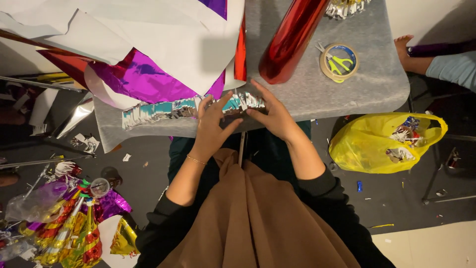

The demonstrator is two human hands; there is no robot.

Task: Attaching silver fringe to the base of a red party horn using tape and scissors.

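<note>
You've got a foil fringe strip (173, 110) lying along the near edge of the grey table (347, 89), silver with teal patches, cut into fine tassels. Its right end is pinched between your left hand (212, 124) and right hand (272, 115); the left end lies loose, slightly curled.

The person's left hand (212, 124) and right hand (271, 115) cover the middle of the silver-and-teal fringed foil strip (158, 111) at the grey table's (367, 84) near edge, so their grip on it cannot be told. The shiny red foil roll (290, 40) and the white paper sheets (163, 34) run off the picture's top edge, and the yellow plastic bag's (367, 149) crumpled contents are too small to identify.
</note>
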